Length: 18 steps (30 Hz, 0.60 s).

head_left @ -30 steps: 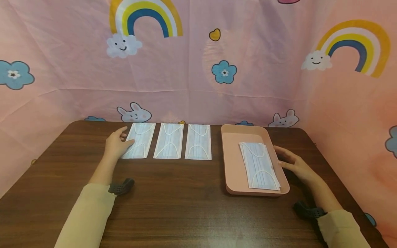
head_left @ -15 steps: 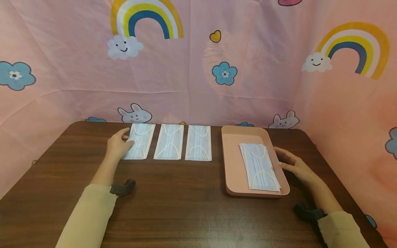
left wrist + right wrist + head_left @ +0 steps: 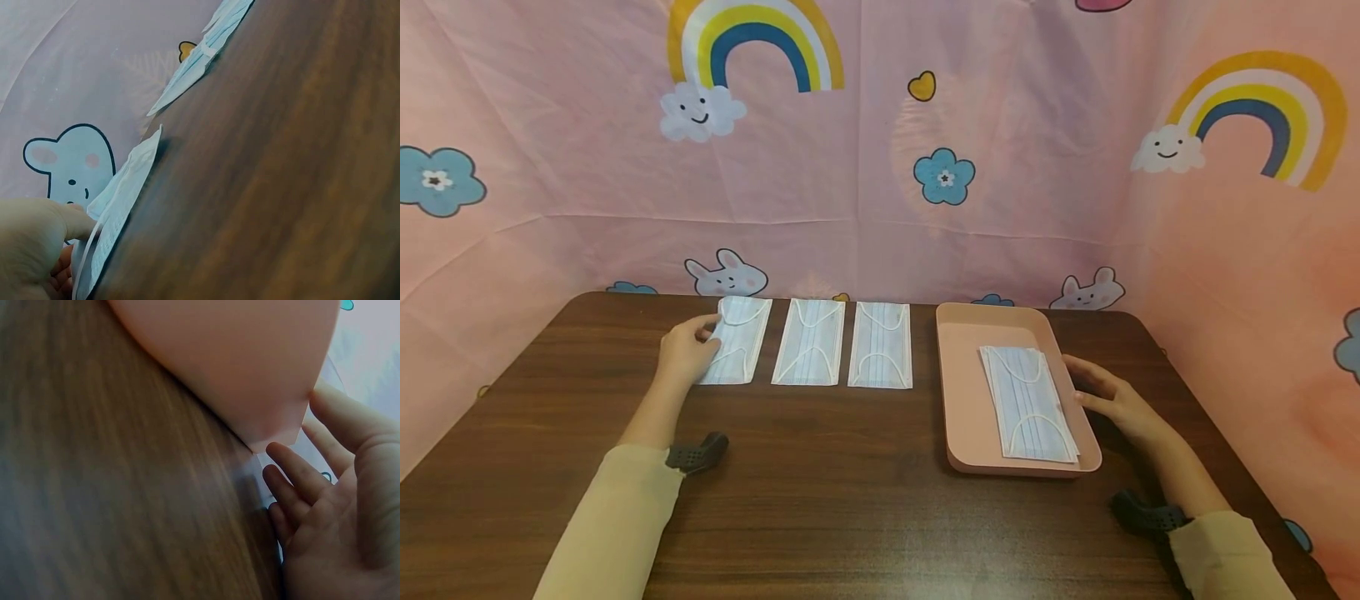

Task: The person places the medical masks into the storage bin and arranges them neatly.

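Observation:
Three pleated light-blue face masks lie in a row at the back of the table. My left hand pinches the left edge of the leftmost face mask; in the left wrist view the thumb lies over the face mask with the fingers behind it. The middle mask and the right mask lie flat, apart from the hand. At the right, my right hand rests against the side of a pink tray, fingers loosely bent, thumb at its rim. A small stack of masks lies in the tray.
The dark wooden table carries everything. A pink patterned cloth hangs behind the table and along its sides. Each wrist wears a dark band, the left band and the right band.
My left thumb and fingers have closed onto the leftmost face mask's edge, and that mask has shifted slightly left. The right hand, tray and other masks stay in place.

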{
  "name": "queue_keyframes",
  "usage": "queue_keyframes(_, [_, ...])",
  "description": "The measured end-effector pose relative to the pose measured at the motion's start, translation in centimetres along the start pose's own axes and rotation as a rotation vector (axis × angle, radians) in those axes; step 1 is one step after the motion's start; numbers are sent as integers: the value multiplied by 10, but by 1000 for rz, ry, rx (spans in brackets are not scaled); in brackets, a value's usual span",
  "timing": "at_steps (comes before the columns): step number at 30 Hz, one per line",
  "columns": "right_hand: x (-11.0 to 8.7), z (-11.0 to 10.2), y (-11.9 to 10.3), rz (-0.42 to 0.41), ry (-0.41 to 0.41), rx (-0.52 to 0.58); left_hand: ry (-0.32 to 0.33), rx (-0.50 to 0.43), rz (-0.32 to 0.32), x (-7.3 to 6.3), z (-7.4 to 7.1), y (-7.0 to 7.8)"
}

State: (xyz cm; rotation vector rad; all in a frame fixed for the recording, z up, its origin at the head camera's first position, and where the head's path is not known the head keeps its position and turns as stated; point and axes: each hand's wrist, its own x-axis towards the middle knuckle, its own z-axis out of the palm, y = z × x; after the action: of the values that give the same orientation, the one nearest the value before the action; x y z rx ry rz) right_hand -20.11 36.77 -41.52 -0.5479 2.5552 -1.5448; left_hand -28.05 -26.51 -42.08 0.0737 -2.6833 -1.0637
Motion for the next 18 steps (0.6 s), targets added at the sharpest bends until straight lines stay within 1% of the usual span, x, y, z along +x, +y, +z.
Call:
queue_keyframes(6, [0,-1,2,-5,-1,-17,-7,-6,-23,0,1,-1])
queue_keyframes(14, [0,-1,4,1,1,-16,55,-88,-41,2,1,-2])
queue_keyframes(18, [0,-2,5,-8,1,-10,48,-106,-64,0,-2,0])
